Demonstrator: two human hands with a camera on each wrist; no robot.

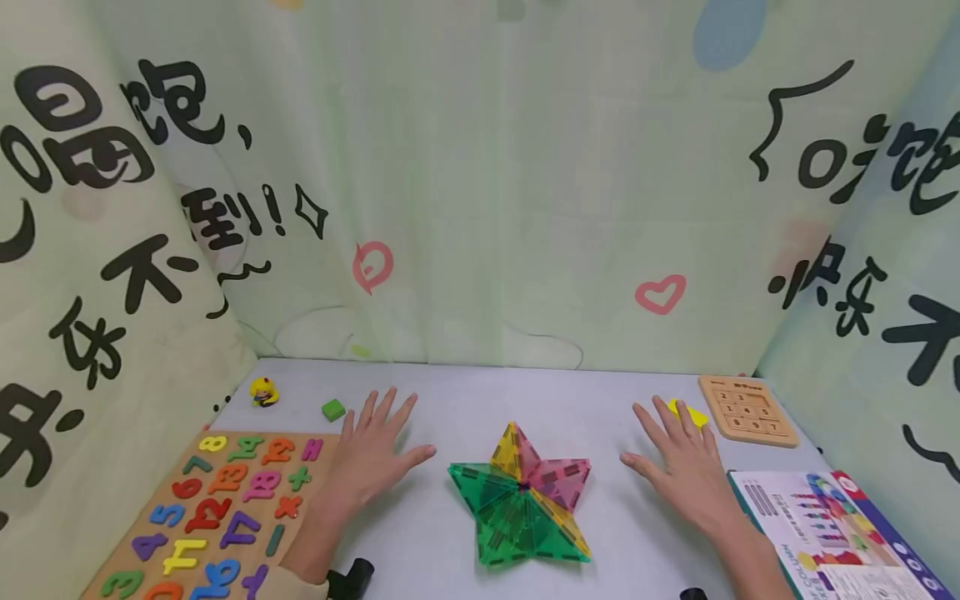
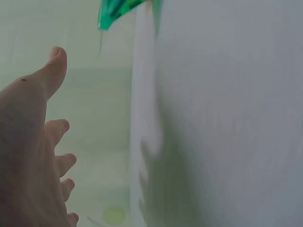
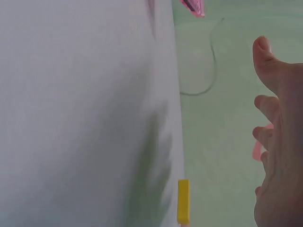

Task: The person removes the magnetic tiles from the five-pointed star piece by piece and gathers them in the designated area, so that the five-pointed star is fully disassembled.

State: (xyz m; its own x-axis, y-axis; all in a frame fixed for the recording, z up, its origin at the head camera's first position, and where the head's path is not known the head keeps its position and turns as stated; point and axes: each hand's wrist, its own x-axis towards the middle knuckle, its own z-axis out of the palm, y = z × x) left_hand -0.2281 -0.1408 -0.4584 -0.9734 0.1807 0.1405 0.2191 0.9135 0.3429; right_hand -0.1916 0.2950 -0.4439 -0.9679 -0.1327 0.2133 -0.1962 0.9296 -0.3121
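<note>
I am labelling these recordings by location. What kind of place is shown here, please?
Probably a children's play table. On the grey table lie a star of magnetic tiles, a number puzzle board and a sliding number puzzle; printed curtains enclose it.

I see two bare hands, the left hand (image 1: 371, 458) and the right hand (image 1: 686, 467), with no rings, watches or gloves on either. Nails are short and plain. At the bottom edge of the head view, a beige sleeve cuff (image 1: 296, 586) covers the left forearm; the right forearm is bare as far as I can see. Small black mounts (image 1: 352, 577) sit by each wrist, probably the wrist cameras' housings, though they are mostly cut off.
</note>
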